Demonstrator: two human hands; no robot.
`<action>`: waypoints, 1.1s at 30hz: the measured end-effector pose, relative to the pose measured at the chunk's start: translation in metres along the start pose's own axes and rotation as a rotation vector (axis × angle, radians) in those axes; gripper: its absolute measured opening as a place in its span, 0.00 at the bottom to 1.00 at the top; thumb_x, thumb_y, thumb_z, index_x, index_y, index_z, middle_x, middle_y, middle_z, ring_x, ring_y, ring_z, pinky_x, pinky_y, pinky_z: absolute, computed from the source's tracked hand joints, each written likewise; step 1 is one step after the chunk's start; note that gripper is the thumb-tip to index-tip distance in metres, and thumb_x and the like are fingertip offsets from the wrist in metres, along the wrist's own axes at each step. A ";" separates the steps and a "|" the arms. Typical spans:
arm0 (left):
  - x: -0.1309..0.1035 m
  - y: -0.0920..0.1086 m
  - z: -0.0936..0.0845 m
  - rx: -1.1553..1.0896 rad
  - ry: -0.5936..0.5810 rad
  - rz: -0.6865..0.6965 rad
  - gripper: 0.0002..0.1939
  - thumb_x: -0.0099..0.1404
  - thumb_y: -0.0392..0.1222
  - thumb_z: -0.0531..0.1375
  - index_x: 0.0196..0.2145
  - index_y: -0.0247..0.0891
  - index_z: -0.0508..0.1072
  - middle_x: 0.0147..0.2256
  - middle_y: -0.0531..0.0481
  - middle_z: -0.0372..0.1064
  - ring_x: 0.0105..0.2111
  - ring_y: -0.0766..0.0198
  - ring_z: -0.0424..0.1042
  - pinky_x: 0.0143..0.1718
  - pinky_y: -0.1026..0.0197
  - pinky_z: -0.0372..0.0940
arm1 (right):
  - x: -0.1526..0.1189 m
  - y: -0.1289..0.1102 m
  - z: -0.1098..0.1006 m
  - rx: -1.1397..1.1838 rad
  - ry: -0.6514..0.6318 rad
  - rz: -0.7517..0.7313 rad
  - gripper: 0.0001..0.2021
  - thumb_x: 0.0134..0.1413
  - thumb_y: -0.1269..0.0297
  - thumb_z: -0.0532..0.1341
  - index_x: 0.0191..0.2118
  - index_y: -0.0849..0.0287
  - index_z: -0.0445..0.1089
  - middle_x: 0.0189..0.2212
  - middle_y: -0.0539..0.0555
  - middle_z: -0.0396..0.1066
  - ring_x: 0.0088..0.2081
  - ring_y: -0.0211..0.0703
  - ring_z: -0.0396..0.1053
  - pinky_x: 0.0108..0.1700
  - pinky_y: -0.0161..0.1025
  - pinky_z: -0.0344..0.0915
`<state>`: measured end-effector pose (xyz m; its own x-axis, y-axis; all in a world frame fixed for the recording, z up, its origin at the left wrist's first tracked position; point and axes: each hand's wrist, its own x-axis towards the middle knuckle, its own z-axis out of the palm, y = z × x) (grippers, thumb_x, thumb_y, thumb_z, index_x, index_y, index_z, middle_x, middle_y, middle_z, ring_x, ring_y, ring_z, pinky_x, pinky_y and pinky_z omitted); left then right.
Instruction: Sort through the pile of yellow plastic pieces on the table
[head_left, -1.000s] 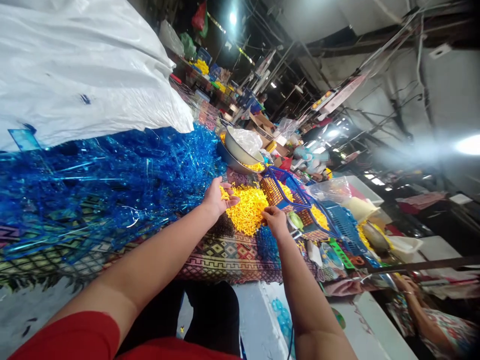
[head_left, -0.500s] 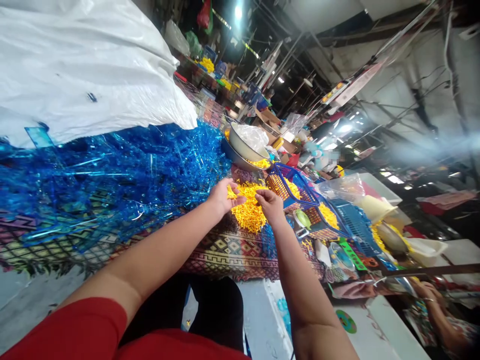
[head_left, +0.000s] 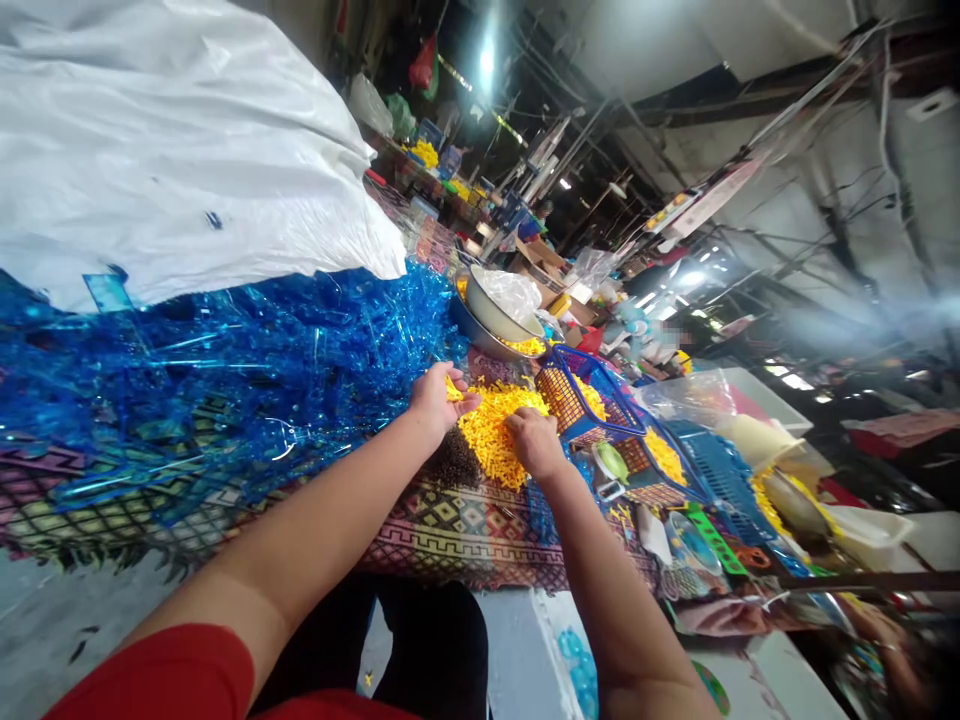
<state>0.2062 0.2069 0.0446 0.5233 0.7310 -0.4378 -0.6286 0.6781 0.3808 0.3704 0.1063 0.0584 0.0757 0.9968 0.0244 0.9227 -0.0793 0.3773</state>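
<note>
A heap of small yellow plastic pieces (head_left: 491,425) lies on the patterned cloth in front of me. My left hand (head_left: 435,402) is at the heap's left edge, its fingers curled around a few yellow pieces that show between thumb and fingers. Down on the right side of the heap is my right hand (head_left: 535,442), fingers bent together. Its fingertips are partly hidden among the pieces, so what they pinch does not show. A smaller pile of dark brown or black bits (head_left: 455,460) sits just below my left hand.
Shiny blue plastic strips (head_left: 285,350) spread over the left side, under a big white sack (head_left: 180,150). Metal bowls (head_left: 491,325) stand behind the heap. Blue and orange baskets (head_left: 566,405) with yellow pieces are at right, beside a green-topped item (head_left: 611,462). Another person's arm (head_left: 885,635) shows far right.
My right hand has lowered from above the heap onto its yellow pieces. My left hand stays at the left edge with yellow pieces in it. The view has shifted slightly.
</note>
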 end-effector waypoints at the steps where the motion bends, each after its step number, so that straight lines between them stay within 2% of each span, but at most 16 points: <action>1: 0.000 0.000 0.000 -0.002 -0.003 -0.002 0.09 0.58 0.43 0.52 0.26 0.35 0.63 0.18 0.52 0.58 0.18 0.63 0.67 0.16 0.63 0.63 | 0.001 0.007 0.002 0.018 0.013 0.022 0.12 0.57 0.67 0.49 0.32 0.57 0.70 0.33 0.55 0.67 0.39 0.44 0.62 0.38 0.38 0.53; 6: -0.003 -0.003 0.002 0.034 -0.021 -0.002 0.08 0.58 0.43 0.52 0.26 0.35 0.63 0.18 0.52 0.57 0.18 0.63 0.67 0.15 0.62 0.63 | 0.000 0.029 0.012 0.218 0.142 0.122 0.10 0.52 0.71 0.52 0.30 0.59 0.71 0.30 0.55 0.69 0.35 0.40 0.65 0.36 0.34 0.57; 10: -0.006 -0.017 0.002 0.111 -0.021 -0.035 0.08 0.58 0.43 0.53 0.28 0.35 0.63 0.18 0.52 0.57 0.17 0.62 0.66 0.17 0.58 0.65 | 0.001 0.024 0.010 0.582 0.363 0.129 0.08 0.49 0.69 0.55 0.30 0.60 0.71 0.29 0.54 0.71 0.33 0.40 0.67 0.36 0.34 0.61; 13: -0.005 -0.025 0.001 0.098 -0.067 -0.114 0.10 0.58 0.46 0.54 0.31 0.35 0.63 0.19 0.52 0.59 0.18 0.61 0.67 0.21 0.52 0.67 | 0.009 0.016 0.003 0.769 0.369 0.096 0.10 0.51 0.64 0.55 0.35 0.60 0.71 0.31 0.54 0.71 0.33 0.40 0.68 0.36 0.36 0.64; 16: -0.002 -0.020 0.001 0.061 -0.071 -0.146 0.09 0.58 0.45 0.54 0.31 0.35 0.63 0.19 0.51 0.59 0.19 0.62 0.67 0.20 0.55 0.67 | 0.023 0.007 -0.004 0.637 0.264 0.095 0.11 0.52 0.64 0.55 0.39 0.60 0.71 0.36 0.56 0.71 0.37 0.42 0.67 0.40 0.38 0.63; 20: 0.000 0.002 0.002 -0.031 -0.062 -0.007 0.08 0.57 0.42 0.54 0.30 0.34 0.65 0.18 0.52 0.59 0.17 0.64 0.67 0.16 0.63 0.64 | 0.039 -0.008 -0.006 0.247 0.042 0.075 0.13 0.53 0.62 0.55 0.45 0.52 0.69 0.46 0.56 0.66 0.48 0.49 0.60 0.44 0.45 0.60; 22: -0.002 0.011 0.003 -0.069 -0.050 0.043 0.08 0.57 0.42 0.54 0.30 0.34 0.66 0.18 0.52 0.59 0.17 0.64 0.66 0.16 0.63 0.64 | 0.044 -0.015 -0.005 0.129 -0.064 0.053 0.13 0.54 0.61 0.54 0.45 0.51 0.68 0.46 0.56 0.65 0.47 0.50 0.60 0.43 0.46 0.59; 24: -0.003 0.014 0.003 -0.081 -0.030 0.034 0.07 0.57 0.41 0.54 0.29 0.34 0.65 0.18 0.52 0.59 0.17 0.64 0.67 0.15 0.63 0.63 | 0.047 -0.017 -0.002 0.060 -0.122 0.040 0.12 0.55 0.62 0.52 0.42 0.54 0.69 0.42 0.57 0.66 0.44 0.48 0.62 0.41 0.44 0.59; 28: -0.005 0.012 0.004 -0.066 -0.016 -0.006 0.07 0.58 0.41 0.52 0.27 0.34 0.64 0.17 0.52 0.58 0.17 0.62 0.67 0.16 0.61 0.64 | 0.048 0.000 0.003 0.027 -0.059 0.022 0.11 0.54 0.68 0.51 0.34 0.61 0.70 0.35 0.59 0.68 0.37 0.43 0.65 0.38 0.37 0.59; 33: -0.006 0.006 0.004 -0.027 -0.037 -0.002 0.07 0.57 0.41 0.53 0.27 0.34 0.64 0.18 0.52 0.58 0.17 0.63 0.67 0.16 0.62 0.63 | 0.040 0.035 0.010 0.170 0.075 0.068 0.10 0.46 0.74 0.53 0.29 0.61 0.72 0.31 0.57 0.71 0.34 0.40 0.67 0.36 0.32 0.60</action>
<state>0.2018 0.2067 0.0526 0.5453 0.7321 -0.4083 -0.6425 0.6779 0.3573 0.4098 0.1433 0.0632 0.1173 0.9863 0.1156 0.9676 -0.1397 0.2103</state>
